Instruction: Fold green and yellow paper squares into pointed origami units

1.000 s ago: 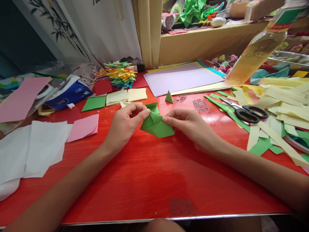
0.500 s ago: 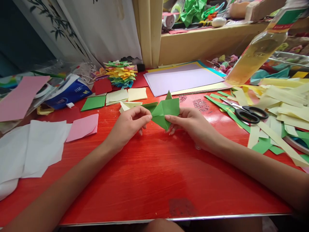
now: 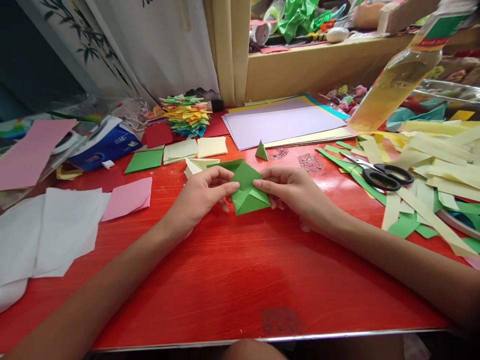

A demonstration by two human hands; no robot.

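A folded green paper, creased into triangular flaps, is held just above the red table. My left hand pinches its left edge between thumb and fingers. On the opposite side, my right hand grips the upper right edge, thumb on top. Just beyond the hands, a small green folded paper triangle stands on the table. Folded cream paper and another folded green piece lie behind my left hand, which partly hides them.
Black-handled scissors lie among green and cream paper strips at right. A tilted bottle stands behind them. Lilac sheets and a stack of colourful folded papers are at the back. White tissue and pink paper lie left.
The green paper has been turned between my hands and brought slightly lower; its flaps now lie flatter toward me. The small standing triangle behind it has come into fuller view.
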